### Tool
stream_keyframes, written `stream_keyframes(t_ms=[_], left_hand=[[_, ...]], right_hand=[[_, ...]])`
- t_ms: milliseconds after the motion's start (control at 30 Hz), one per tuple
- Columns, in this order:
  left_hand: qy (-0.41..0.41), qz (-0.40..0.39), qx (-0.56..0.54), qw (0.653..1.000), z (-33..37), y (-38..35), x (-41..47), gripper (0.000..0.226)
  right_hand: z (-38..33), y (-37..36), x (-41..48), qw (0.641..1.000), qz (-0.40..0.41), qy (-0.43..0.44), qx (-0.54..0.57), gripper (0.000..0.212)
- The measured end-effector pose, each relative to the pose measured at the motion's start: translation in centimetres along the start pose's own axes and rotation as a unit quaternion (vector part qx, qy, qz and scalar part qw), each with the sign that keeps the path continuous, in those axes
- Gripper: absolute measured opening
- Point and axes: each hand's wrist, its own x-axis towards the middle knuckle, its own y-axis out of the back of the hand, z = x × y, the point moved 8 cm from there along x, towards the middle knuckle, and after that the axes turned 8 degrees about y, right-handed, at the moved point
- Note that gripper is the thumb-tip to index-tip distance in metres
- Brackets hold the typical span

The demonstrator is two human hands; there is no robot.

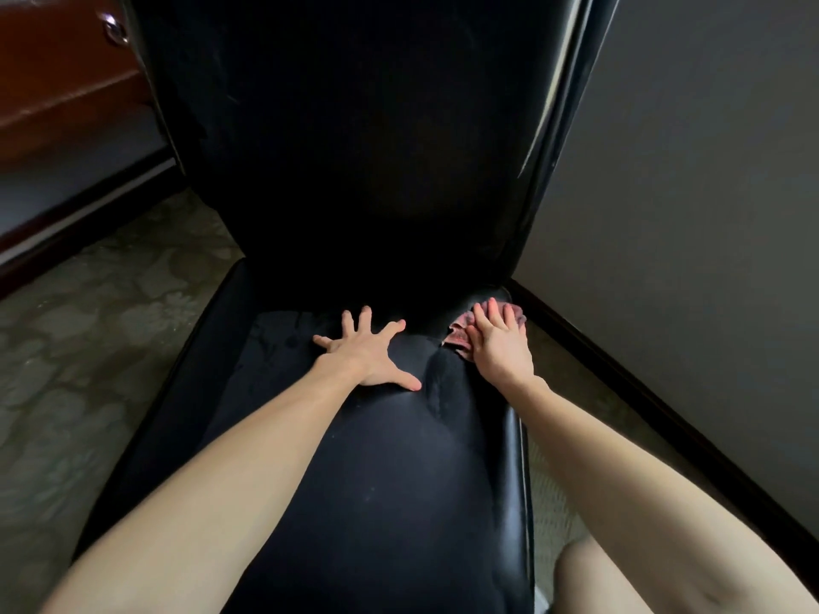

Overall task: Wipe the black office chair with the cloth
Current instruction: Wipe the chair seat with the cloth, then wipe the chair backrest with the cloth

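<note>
The black office chair (pixel 381 471) fills the middle of the view, its tall backrest (pixel 368 148) rising ahead and its seat running toward me. My left hand (pixel 368 347) lies flat on the seat with the fingers spread wide, near the crease below the backrest. My right hand (pixel 498 343) presses a pinkish-red cloth (pixel 458 336) onto the back right corner of the seat. The hand covers most of the cloth; only its edges show to the left and beyond the fingers.
A grey wall (pixel 691 179) with a dark baseboard (pixel 656 405) stands close on the right of the chair. A brown wooden cabinet (pixel 62 68) is at the upper left. Patterned carpet (pixel 88 347) lies on both sides. My bare knee (pixel 664 578) shows at the lower right.
</note>
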Motion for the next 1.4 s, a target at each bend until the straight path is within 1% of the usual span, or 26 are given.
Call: stream_keyframes(t_ms=[133,267,367,433,467,600,800,967,1100,1200,1300,1400], left_hand=[[0.035,0.025,0.02,0.999,1.3,1.3,-1.0,0.112],[0.056,0.108,0.0,0.993,4.0,4.2,-2.8,0.105],[0.055,0.191,-0.027,0.98,5.8,7.5,-4.4,0.091],[0.053,0.229,-0.032,0.971,6.7,9.3,-5.8,0.082],[0.055,0.235,-0.036,0.97,7.0,10.0,-6.6,0.079],[0.074,0.21,-0.057,0.973,7.6,12.9,-9.7,0.075],[0.081,0.176,-0.079,0.978,9.7,20.4,-14.9,0.073],[0.074,0.182,-0.087,0.977,10.9,27.1,-18.4,0.071],[0.066,0.196,-0.089,0.974,11.3,32.4,-20.4,0.072],[0.062,0.192,-0.08,0.976,10.9,35.3,-21.2,0.072],[0.055,0.193,-0.073,0.977,10.4,37.9,-21.7,0.074],[0.041,0.207,-0.071,0.975,10.2,40.8,-21.6,0.073]], right_hand=[[0.4,1.5,0.0,0.996,-0.007,0.08,0.024,0.049],[1.4,4.4,-0.6,0.992,0.014,0.087,0.089,0.045],[1.5,6.9,-0.5,0.987,0.026,0.099,0.124,0.046],[1.9,8.3,-0.4,0.984,0.023,0.083,0.157,0.047],[2.0,9.0,-0.6,0.982,0.017,0.074,0.171,0.047],[1.5,12.8,-1.7,0.977,-0.015,0.052,0.206,0.045],[-0.2,22.0,-2.9,0.966,-0.021,0.028,0.256,0.04],[-2.6,31.2,-3.3,0.955,0.028,0.038,0.294,0.03],[-4.2,37.1,-2.0,0.954,0.063,0.044,0.289,0.032],[-5.5,40.9,-0.7,0.955,0.091,0.06,0.277,0.033],[-6.9,45.0,0.1,0.949,0.133,0.083,0.274,0.032],[-8.0,48.1,0.8,0.943,0.157,0.081,0.281,0.033]])
